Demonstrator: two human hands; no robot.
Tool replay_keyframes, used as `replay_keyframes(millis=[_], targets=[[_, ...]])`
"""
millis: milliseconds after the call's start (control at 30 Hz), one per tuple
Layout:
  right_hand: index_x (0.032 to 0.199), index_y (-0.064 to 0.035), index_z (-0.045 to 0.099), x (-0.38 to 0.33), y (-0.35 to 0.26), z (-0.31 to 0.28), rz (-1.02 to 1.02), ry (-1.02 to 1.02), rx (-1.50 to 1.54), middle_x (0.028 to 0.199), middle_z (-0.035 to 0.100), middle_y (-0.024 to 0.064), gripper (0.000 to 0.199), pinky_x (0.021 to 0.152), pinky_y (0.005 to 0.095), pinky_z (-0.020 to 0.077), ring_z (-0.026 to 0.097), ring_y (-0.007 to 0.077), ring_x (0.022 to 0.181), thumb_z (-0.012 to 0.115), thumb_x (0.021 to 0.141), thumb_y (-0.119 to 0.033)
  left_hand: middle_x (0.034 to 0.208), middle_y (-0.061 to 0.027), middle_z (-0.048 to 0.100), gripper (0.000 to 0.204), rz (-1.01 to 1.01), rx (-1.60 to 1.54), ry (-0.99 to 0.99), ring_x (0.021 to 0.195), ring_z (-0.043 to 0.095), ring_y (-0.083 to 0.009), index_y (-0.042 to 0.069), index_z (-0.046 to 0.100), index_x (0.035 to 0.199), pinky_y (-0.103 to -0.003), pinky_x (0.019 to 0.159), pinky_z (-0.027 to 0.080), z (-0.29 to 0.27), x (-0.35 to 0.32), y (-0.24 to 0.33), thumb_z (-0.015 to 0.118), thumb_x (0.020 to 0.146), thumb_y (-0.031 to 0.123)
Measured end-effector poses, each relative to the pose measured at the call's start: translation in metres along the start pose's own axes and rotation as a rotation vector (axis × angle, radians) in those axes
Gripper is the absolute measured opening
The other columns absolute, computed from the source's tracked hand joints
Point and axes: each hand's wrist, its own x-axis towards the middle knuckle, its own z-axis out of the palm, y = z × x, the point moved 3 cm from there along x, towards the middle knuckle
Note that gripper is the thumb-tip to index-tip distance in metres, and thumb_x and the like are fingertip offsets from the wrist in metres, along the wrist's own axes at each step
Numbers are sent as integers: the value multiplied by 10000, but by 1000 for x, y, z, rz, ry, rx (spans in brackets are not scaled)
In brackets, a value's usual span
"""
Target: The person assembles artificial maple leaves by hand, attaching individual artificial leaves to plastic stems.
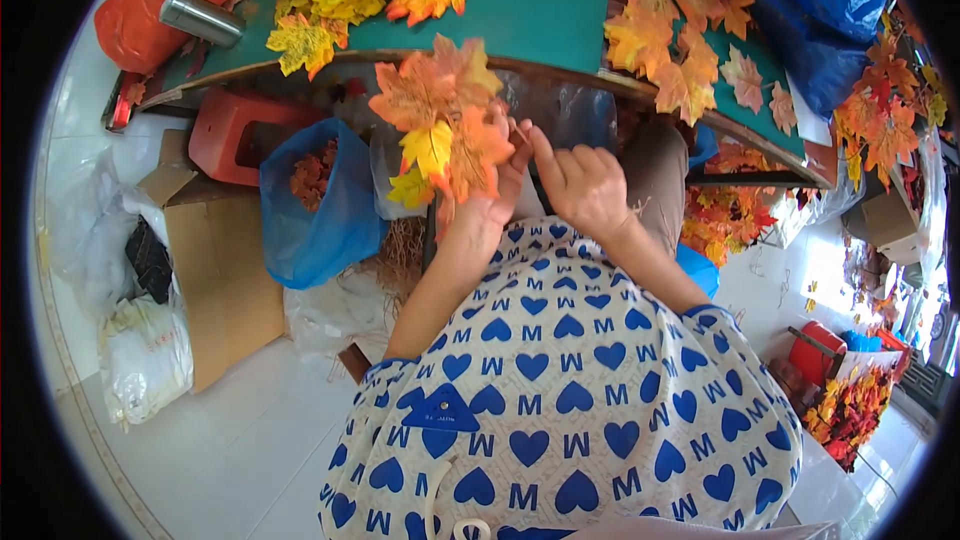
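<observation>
We hold cluster of artificial maple leaves [440, 125] in left hand [490, 202], fingers closed round stems, leaves fanned upward so stem ends stay reachable. Right hand [585, 185] just beside, fingertips pinched at stem junction; what it pinches, we cannot tell. Cluster sits near edge of green table [530, 20], loose leaves strewn across far side. Blue bag [320, 210] with leaves lower left, cardboard box [215, 260] beyond.
</observation>
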Motion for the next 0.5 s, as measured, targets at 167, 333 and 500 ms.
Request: replay_keyframes(millis=[167, 333, 500], targets=[[1189, 21, 551, -5, -6, 7, 19, -32, 199, 644, 514, 18, 565, 502, 267, 399, 498, 156, 559, 653, 675, -189, 972, 6, 549, 272, -86, -5, 19, 851, 548, -124, 96, 527, 1115, -328, 920, 445, 25, -3, 9, 614, 863, 152], [1162, -50, 582, 30, 25, -50, -39, 124, 567, 897, 621, 88, 501, 696, 332, 473, 586, 243, 772, 605, 758, -345, 867, 7, 482, 186, -174, -190, -531, 613, 458, -95, 88, 495, 1050, -234, 612, 435, 39, -24, 42, 569, 892, 152], [1157, -90, 590, 61, 18, -45, -149, -52, 878, 1242, 501, 186, 485, 998, 489, 340, 448, 364, 1171, 498, 852, -455, 803, 2, 468, 137, -361, 245, 26, 543, 407, -41, 78, 490, 1008, -155, 407, 328, 20, -38, 0, 548, 903, 144]])
